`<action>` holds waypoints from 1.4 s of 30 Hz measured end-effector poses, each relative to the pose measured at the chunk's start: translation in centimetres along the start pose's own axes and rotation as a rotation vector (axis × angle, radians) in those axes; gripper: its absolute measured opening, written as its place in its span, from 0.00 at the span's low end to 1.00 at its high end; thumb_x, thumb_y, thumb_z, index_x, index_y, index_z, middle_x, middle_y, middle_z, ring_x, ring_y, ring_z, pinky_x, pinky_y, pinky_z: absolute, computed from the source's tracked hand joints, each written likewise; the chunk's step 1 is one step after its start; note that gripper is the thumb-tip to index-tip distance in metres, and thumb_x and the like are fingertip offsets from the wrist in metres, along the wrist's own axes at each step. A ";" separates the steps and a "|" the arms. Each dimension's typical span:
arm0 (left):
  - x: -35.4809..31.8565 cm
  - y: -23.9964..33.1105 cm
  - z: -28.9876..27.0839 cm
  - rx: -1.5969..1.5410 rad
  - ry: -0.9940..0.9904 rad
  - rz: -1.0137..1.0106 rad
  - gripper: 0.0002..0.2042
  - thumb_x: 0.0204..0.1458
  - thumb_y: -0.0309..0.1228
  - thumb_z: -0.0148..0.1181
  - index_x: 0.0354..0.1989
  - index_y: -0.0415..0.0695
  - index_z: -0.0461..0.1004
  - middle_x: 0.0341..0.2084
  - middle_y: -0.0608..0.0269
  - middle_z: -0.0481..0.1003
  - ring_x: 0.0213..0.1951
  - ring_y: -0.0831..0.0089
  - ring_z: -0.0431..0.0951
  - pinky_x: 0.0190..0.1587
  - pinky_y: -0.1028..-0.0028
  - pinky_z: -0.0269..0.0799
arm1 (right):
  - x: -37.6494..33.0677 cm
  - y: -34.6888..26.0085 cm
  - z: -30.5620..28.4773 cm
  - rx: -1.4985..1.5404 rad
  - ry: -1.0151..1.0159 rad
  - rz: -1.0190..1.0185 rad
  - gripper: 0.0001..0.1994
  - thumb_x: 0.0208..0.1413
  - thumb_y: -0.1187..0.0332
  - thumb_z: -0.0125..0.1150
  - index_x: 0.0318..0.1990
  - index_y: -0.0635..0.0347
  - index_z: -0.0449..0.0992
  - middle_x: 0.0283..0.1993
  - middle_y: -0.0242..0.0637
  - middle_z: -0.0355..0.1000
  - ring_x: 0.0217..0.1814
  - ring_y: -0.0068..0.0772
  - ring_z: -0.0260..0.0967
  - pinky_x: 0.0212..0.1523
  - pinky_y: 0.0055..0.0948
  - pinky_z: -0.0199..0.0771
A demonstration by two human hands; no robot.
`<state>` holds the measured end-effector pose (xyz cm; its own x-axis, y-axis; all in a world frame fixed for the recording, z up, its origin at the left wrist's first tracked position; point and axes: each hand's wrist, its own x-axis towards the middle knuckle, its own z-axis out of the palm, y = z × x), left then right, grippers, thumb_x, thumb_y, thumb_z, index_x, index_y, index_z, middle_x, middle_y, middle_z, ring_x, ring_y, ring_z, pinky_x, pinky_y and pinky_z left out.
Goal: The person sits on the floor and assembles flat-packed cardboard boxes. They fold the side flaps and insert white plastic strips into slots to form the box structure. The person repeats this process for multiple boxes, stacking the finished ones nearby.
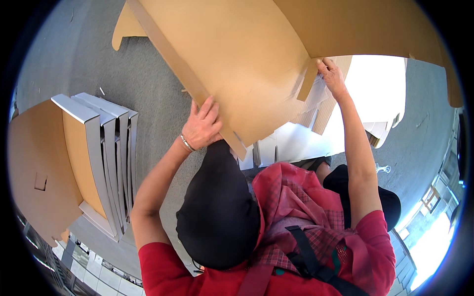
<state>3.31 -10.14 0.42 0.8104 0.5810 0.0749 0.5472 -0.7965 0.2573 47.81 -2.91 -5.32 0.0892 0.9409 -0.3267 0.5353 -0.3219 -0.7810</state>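
A large, partly folded brown cardboard carton (237, 64) is tilted up in front of me, with a second panel (365, 29) bent away at its upper right. My left hand (201, 123) is closed over the narrow folded rim (190, 89) on the carton's left side, a metal bracelet at its wrist. At the right, near the crease between the panels, my right hand (332, 76) grips the carton by a narrow brown flap (308, 80); its fingertips are partly hidden. Below the carton lie flat white cardboard sheets (377, 89).
Several folded cartons with white outer faces (94, 163) stand close together on the left. A brown panel (44, 167) leans out beside them. Grey floor (148, 84) shows between that group and the carton. My black-clad knee (217, 212) rises close below my left hand.
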 end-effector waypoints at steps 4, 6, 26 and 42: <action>0.3 -0.2 -2.2 -0.119 0.107 0.003 0.19 0.32 0.41 0.68 0.31 0.43 0.71 0.48 0.52 0.69 0.58 0.46 0.64 0.53 0.41 0.60 | -0.4 0.2 0.2 -0.033 0.048 -0.028 0.29 0.61 0.41 0.46 0.53 0.57 0.73 0.35 0.37 0.70 0.36 0.29 0.64 0.41 0.29 0.66; 0.0 -0.6 -3.5 -0.170 0.121 -0.005 0.18 0.30 0.37 0.68 0.28 0.44 0.70 0.47 0.53 0.69 0.57 0.47 0.65 0.51 0.45 0.63 | -0.7 -0.7 -0.1 0.138 -0.061 0.099 0.31 0.62 0.39 0.44 0.55 0.58 0.72 0.38 0.37 0.71 0.40 0.31 0.64 0.44 0.31 0.66; 2.3 -4.4 -7.2 -0.191 0.552 -0.667 0.09 0.50 0.20 0.58 0.39 0.40 0.77 0.57 0.43 0.64 0.59 0.48 0.65 0.60 0.59 0.62 | 0.4 -1.3 3.0 0.302 0.287 0.122 0.34 0.58 0.40 0.51 0.56 0.65 0.72 0.48 0.45 0.75 0.53 0.35 0.68 0.57 0.31 0.63; 0.3 -3.5 -1.4 -0.256 0.403 -0.682 0.08 0.40 0.29 0.69 0.30 0.44 0.79 0.32 0.57 0.74 0.38 0.58 0.74 0.41 0.64 0.72 | -0.7 -4.5 3.8 0.825 -0.129 0.375 0.33 0.56 0.64 0.65 0.67 0.63 0.57 0.53 0.44 0.70 0.49 0.29 0.72 0.44 0.27 0.77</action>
<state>1.38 -6.95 0.95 0.1549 0.9765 0.1497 0.7870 -0.2135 0.5788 42.14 -2.55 -3.58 0.0146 0.7564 -0.6540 -0.2840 -0.6240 -0.7280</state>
